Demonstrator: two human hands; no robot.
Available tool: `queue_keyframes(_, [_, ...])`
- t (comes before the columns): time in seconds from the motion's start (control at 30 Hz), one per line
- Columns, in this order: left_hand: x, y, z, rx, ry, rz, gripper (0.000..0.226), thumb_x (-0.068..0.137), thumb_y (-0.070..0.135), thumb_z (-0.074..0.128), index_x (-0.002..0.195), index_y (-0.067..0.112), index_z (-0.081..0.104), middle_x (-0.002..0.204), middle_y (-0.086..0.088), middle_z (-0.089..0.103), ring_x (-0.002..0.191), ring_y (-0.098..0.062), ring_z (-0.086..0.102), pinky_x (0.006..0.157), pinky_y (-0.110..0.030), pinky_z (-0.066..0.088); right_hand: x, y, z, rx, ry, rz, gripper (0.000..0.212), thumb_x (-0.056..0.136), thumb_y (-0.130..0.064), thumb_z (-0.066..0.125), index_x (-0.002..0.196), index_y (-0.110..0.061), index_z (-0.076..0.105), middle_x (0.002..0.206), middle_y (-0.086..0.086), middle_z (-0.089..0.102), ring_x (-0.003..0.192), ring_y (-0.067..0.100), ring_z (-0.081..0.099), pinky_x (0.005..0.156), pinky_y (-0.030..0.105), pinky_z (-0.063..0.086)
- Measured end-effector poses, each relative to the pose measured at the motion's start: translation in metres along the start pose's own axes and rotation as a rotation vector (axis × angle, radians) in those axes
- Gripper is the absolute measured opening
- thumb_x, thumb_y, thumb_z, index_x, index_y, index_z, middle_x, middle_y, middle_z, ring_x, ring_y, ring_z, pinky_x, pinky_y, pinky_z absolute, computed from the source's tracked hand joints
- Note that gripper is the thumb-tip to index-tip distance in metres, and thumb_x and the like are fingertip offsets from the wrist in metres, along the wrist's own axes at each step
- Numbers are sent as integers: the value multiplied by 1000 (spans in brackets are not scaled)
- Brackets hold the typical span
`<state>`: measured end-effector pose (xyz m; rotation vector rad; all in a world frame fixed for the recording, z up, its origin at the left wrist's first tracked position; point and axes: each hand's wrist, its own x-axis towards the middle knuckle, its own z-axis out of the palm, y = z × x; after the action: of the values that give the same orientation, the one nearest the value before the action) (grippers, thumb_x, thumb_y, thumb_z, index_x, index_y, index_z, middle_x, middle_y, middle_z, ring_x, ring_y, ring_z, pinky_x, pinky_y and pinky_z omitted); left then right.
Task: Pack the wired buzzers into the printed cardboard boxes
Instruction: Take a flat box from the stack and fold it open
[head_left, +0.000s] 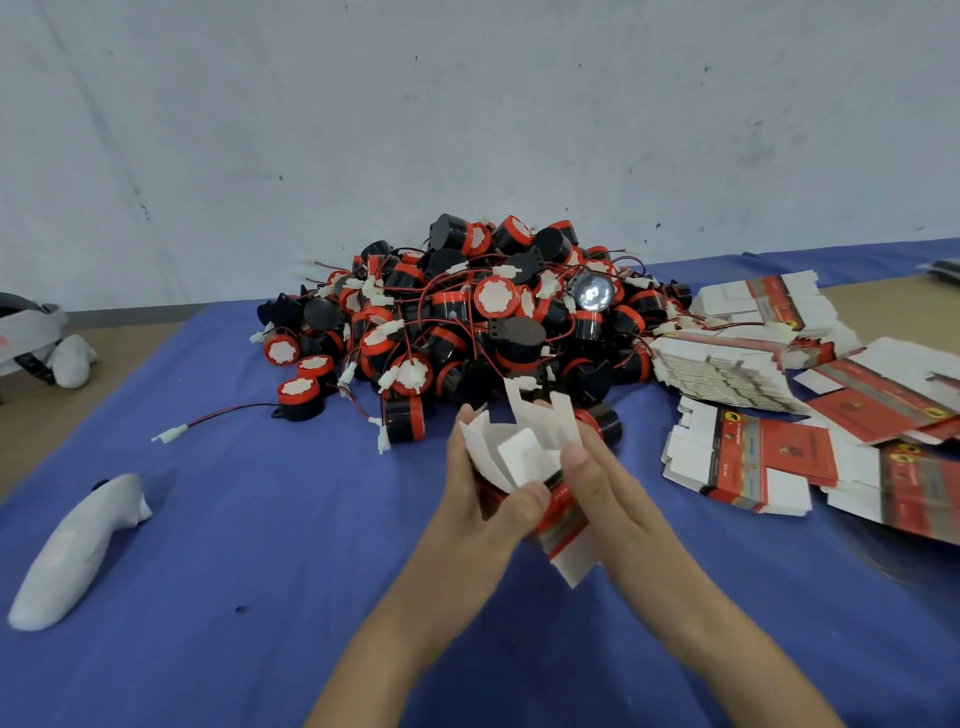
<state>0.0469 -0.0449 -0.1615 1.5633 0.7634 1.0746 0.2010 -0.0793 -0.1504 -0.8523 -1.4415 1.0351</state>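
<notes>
Between left hand (483, 499) and right hand (608, 488), I'm holding printed box (524, 447), flaps up: left gripping it, right pressing straight fingers against it; buzzer pile (467, 312) lying beyond.

Soft, even, cool light covers the wall (467, 104) and the blue bench (260, 571), leaving only faint shadows; the darkest lies beside the flat boxes (748, 457) at right. One buzzer (595, 293) in the pile throws back a white glare. The left hand (478, 493), right hand (613, 488) and the box (524, 452) between them are slightly smeared. The wide lens bows the bench's edges, and the corners go soft.
</notes>
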Motion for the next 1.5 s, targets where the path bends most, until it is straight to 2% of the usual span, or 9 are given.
queue_keyframes(0.07, [0,-1,1,-24,8,4,93,79,57,55,156,45,6,140,39,45,129,15,43,99,-10,44,-1,5,2,4,13,-1,41,98,-54,44,139,-55,48,135,-23,60,127,-2,56,94,10,46])
queue_keyframes(0.13, [-1,0,3,-62,17,9,86,81,61,52,157,44,14,154,16,41,140,-5,43,114,-35,40,1,6,2,2,17,-11,46,96,-56,45,142,-52,45,133,-20,62,122,3,60,94,15,49])
queue_keyframes(0.2, [-1,0,7,-101,48,15,82,82,63,49,156,39,23,150,3,50,133,-16,53,110,-44,45,1,5,5,3,19,-21,45,97,-57,47,142,-51,44,128,-19,64,115,6,64,91,19,52])
queue_keyframes(0.33, [-3,-2,21,-182,151,4,86,77,71,49,154,36,31,138,1,62,114,-13,67,77,-23,58,-2,8,17,-43,53,-81,47,97,-62,48,142,-49,42,141,-20,56,123,5,60,98,25,52])
queue_keyframes(0.63, [-2,-5,28,-124,139,34,87,77,76,44,155,48,19,148,7,51,126,-11,59,98,-30,55,-4,13,16,-182,193,-92,51,95,-73,41,131,-37,50,119,-14,66,101,13,71,79,36,61])
queue_keyframes(0.97, [-7,0,27,-146,170,55,83,79,72,46,154,42,28,135,7,62,116,-10,65,80,-19,56,-3,11,19,-237,240,-180,34,102,-56,42,123,-32,56,129,-11,60,115,17,63,82,21,55])
queue_keyframes(1.2, [-14,-2,18,-94,184,26,92,78,75,47,157,34,25,131,11,64,115,-10,66,83,-20,56,-4,9,28,-241,214,-164,36,96,-70,39,117,-45,55,128,-15,58,113,12,63,82,18,53])
queue_keyframes(1.37, [-18,1,15,-42,166,26,113,69,90,52,158,27,22,129,7,65,114,-14,67,82,-25,58,-3,9,30,-330,223,-171,46,95,-74,31,100,-36,56,125,-15,56,104,13,64,75,22,53])
queue_keyframes(1.5, [-19,8,15,-64,184,71,92,77,81,50,155,41,22,130,9,63,114,-12,66,80,-25,59,-4,9,31,-332,237,-222,35,97,-73,35,98,-43,53,136,-20,42,113,-2,58,75,10,50])
